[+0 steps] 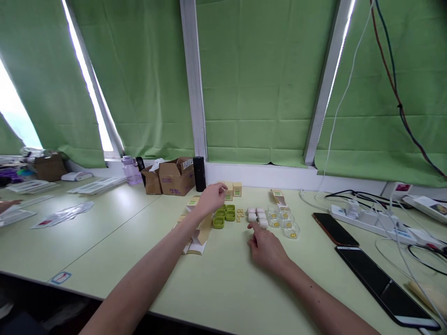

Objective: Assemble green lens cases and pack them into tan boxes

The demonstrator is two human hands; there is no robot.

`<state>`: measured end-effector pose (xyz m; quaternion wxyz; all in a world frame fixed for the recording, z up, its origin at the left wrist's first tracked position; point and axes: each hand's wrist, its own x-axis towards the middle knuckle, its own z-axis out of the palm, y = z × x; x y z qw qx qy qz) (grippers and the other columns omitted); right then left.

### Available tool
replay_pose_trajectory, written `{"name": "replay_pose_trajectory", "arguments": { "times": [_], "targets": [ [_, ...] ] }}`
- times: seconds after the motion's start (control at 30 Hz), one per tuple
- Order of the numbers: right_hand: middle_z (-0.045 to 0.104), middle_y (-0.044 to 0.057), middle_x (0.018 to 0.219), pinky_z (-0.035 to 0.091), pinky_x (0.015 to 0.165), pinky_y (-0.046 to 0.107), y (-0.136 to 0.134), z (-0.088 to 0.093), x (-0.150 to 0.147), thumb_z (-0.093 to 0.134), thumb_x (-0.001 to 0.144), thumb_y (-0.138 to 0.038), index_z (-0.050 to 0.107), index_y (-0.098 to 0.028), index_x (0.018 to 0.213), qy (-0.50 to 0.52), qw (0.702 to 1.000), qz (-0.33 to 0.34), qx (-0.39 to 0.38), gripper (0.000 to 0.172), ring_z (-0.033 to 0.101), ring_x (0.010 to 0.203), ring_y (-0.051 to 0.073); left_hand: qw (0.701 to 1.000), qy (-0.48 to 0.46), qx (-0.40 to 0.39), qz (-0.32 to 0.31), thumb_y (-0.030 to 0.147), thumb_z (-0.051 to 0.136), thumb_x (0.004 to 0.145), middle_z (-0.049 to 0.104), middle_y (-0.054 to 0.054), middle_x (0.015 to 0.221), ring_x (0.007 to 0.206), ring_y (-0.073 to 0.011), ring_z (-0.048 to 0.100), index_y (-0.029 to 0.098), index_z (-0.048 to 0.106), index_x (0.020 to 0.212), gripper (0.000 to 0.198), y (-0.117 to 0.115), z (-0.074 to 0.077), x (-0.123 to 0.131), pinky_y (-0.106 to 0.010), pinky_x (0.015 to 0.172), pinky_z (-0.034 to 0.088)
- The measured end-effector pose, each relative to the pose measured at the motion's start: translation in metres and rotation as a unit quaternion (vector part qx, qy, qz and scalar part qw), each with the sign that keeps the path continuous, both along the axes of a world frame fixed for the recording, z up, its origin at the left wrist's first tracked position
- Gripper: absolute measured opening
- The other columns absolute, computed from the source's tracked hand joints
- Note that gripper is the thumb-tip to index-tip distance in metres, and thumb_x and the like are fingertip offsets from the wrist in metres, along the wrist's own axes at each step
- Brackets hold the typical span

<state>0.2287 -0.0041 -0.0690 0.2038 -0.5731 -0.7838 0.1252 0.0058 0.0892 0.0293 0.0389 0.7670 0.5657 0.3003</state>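
My left hand (211, 199) reaches over the olive-green cups (219, 222), its fingers drawn together near the small tan boxes (237, 189) at the back. Whether anything is pinched in them is too small to see. My right hand (266, 247) hovers at or on the table with the index finger stretched toward the white rounded pieces (262, 223); I cannot tell if it touches them. Small yellowish pieces (238, 218) lie between the cups and the white pieces. Clear containers (291, 231) with yellow bits inside stand on the right. Opened cardboard packaging (195, 246) lies partly behind my left forearm.
Two phones (335, 229), a power strip (372, 222) and loose cables lie at the right. Cardboard boxes (176, 177), a black cylinder (199, 174) and a purple bottle (132, 170) stand at the back left. Another person's hand (10, 205) shows at the far left.
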Motion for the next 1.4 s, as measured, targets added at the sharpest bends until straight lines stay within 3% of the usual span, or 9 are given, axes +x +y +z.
{"name": "replay_pose_trajectory", "arguments": {
  "times": [0.13,0.23,0.4,0.7,0.8,1.0,1.17,1.4],
  "targets": [
    [0.072,0.009,0.103,0.03,0.066,0.029,0.0,0.0,0.0,0.055,0.093,-0.014,0.052,-0.019,0.133,-0.014,1.0,-0.001,-0.005,0.041,0.066,0.092,0.024,0.998,0.058,-0.01,-0.012,0.022,0.066,0.081,0.078,-0.008,0.089,0.105,-0.0328,0.063,0.021,0.077,0.089,0.014,-0.034,-0.02,-0.019,-0.044,0.096,0.048],
    [0.072,0.009,0.103,0.03,0.066,0.029,0.001,-0.001,0.0,0.057,0.093,-0.014,0.053,-0.02,0.132,-0.022,1.0,0.0,0.0,0.039,0.066,0.092,0.024,0.99,0.138,-0.012,-0.016,0.021,0.073,0.076,0.076,-0.01,0.088,0.109,-0.0354,0.057,0.022,0.077,0.086,0.01,-0.045,-0.03,-0.027,-0.046,0.095,0.044],
    [0.072,0.008,0.102,0.03,0.067,0.029,0.001,-0.002,0.0,0.056,0.093,-0.014,0.053,-0.02,0.132,-0.029,1.0,0.005,0.005,0.039,0.066,0.093,0.024,0.977,0.209,-0.027,-0.038,0.017,0.076,0.072,0.074,-0.01,0.094,0.11,-0.0343,0.053,0.023,0.075,0.079,0.01,-0.045,-0.037,-0.032,-0.045,0.092,0.04],
    [0.072,0.006,0.096,0.03,0.066,0.029,0.001,-0.002,0.0,0.059,0.094,-0.017,0.056,-0.021,0.127,-0.015,1.0,0.009,0.006,0.033,0.066,0.086,0.022,0.978,0.195,-0.017,-0.077,0.012,0.074,0.072,0.07,-0.009,0.093,0.108,-0.033,0.049,0.021,0.068,0.065,0.013,-0.045,-0.049,-0.027,-0.047,0.093,0.037],
    [0.072,0.005,0.1,0.036,0.068,0.03,0.001,-0.002,0.0,0.06,0.093,-0.018,0.056,-0.023,0.126,0.015,1.0,0.004,0.022,0.033,0.066,0.086,0.021,0.977,0.191,0.017,-0.095,0.01,0.069,0.077,0.07,-0.01,0.098,0.113,-0.0334,0.049,0.021,0.068,0.07,0.013,-0.052,-0.045,-0.017,-0.048,0.095,0.039],
    [0.064,0.009,0.133,0.057,0.078,0.035,0.005,-0.009,0.001,0.06,0.092,-0.021,0.044,-0.027,0.143,0.181,0.972,0.042,0.144,0.053,0.068,0.102,0.022,0.964,0.138,0.119,-0.194,0.007,0.055,0.088,0.063,-0.013,0.117,0.12,-0.031,0.056,0.02,0.064,0.084,0.018,-0.072,-0.042,0.012,-0.046,0.098,0.049],
    [0.062,0.012,0.138,0.064,0.083,0.042,0.006,-0.008,0.0,0.057,0.094,-0.025,0.043,-0.028,0.145,0.295,0.931,0.093,0.194,0.053,0.066,0.114,0.025,0.957,0.114,0.119,-0.238,0.008,0.054,0.089,0.064,-0.013,0.119,0.115,-0.0308,0.062,0.021,0.061,0.096,0.016,-0.084,-0.042,0.027,-0.047,0.096,0.053],
    [0.065,0.012,0.132,0.064,0.083,0.041,0.004,-0.004,0.0,0.062,0.095,-0.033,0.038,-0.03,0.144,0.385,0.9,0.069,0.194,0.054,0.066,0.117,0.026,0.969,-0.002,0.071,-0.237,0.016,0.064,0.087,0.068,-0.009,0.12,0.111,-0.027,0.064,0.023,0.054,0.118,0.033,-0.082,-0.029,0.03,-0.044,0.098,0.054]
  ]
}}
